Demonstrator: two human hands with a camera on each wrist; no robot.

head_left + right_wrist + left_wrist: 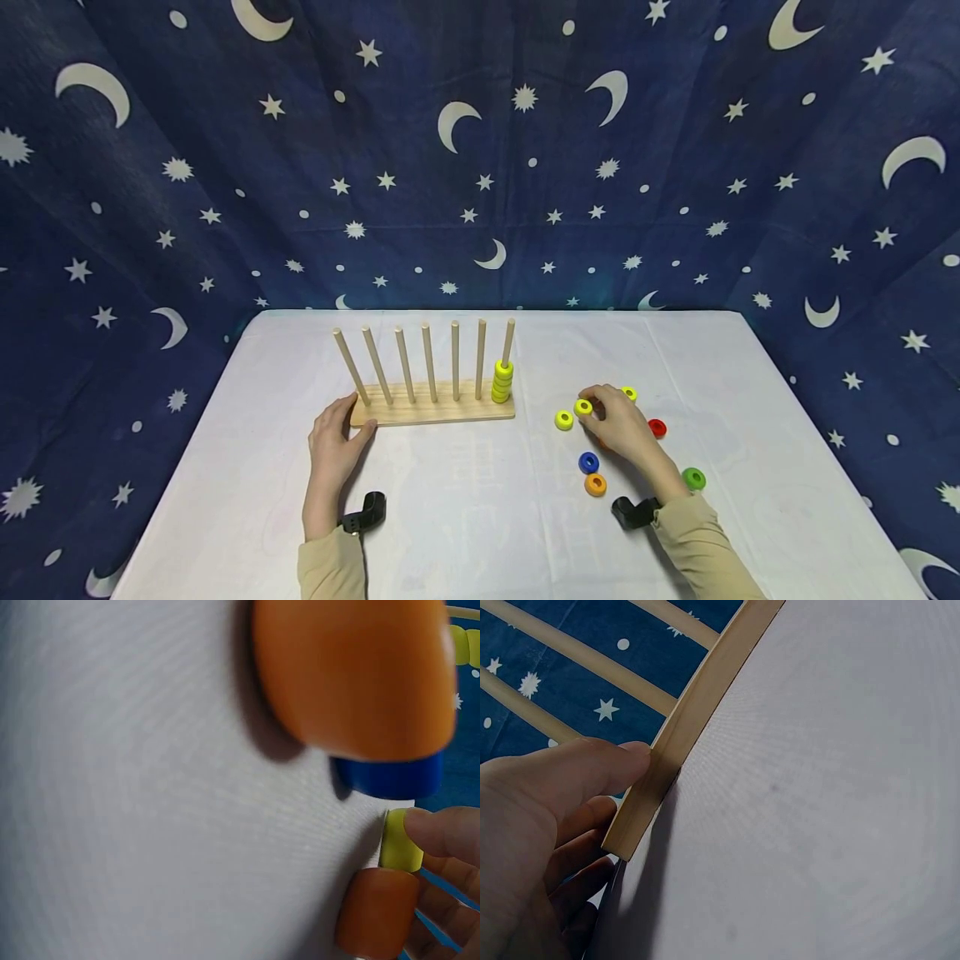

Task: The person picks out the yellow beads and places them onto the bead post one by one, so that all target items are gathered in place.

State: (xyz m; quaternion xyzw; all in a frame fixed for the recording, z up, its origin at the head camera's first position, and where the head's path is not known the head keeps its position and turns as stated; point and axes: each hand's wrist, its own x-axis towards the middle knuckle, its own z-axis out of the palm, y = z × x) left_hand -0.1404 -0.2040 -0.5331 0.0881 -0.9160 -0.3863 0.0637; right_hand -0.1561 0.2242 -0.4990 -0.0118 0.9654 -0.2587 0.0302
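A wooden peg stand (435,410) with several upright pegs sits on the table. Its rightmost peg carries a stack of several yellow rings (502,383). At the stand's left end, my left hand (333,442) grips the base (686,712), thumb on the front edge and fingers behind. My right hand (618,425) pinches a yellow ring (583,407) between thumb and fingers. Left of that ring lies another yellow ring (564,420). An orange ring (377,913), mostly hidden in the head view, is just below the pinched one in the right wrist view.
Near the right hand lie a blue ring (588,462), an orange ring (596,485), a red ring (657,428) and a green ring (694,478). A yellow ring (629,393) sits behind the hand. A dark star-patterned cloth (480,167) hangs behind the white table (465,517).
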